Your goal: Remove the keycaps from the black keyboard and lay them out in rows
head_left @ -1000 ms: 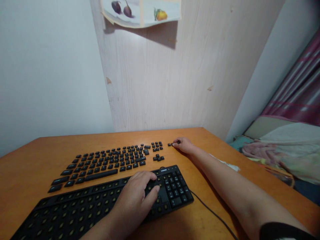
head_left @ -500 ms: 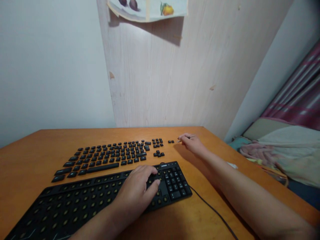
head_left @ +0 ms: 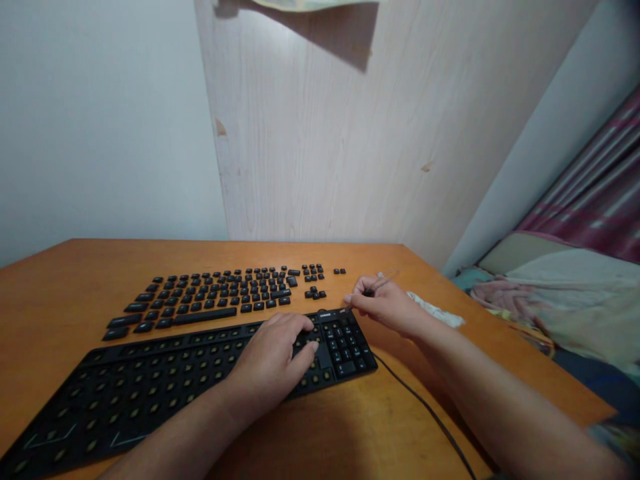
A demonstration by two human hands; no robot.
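A black keyboard lies on the desk, most of its key positions bare, with keys still fitted on the number pad. My left hand rests flat on it left of the pad, thumb and forefinger apart. Over the pad's upper right corner, my right hand pinches a wire keycap puller. Thin wire loops stick out behind the fingers, and the front tip is close to the top row; contact with a key cannot be made out. Behind the keyboard, removed keycaps lie in rows.
Two loose keycaps sit apart at the back. A crumpled clear plastic wrapper is right of my right forearm. The keyboard's cable runs toward the front edge. The desk meets a wall; bedding is at the far right.
My right hand has come back from beside the two loose keycaps to the number pad's top corner, still pinching the puller. The left hand stays on the keyboard. The view has tilted down slightly.
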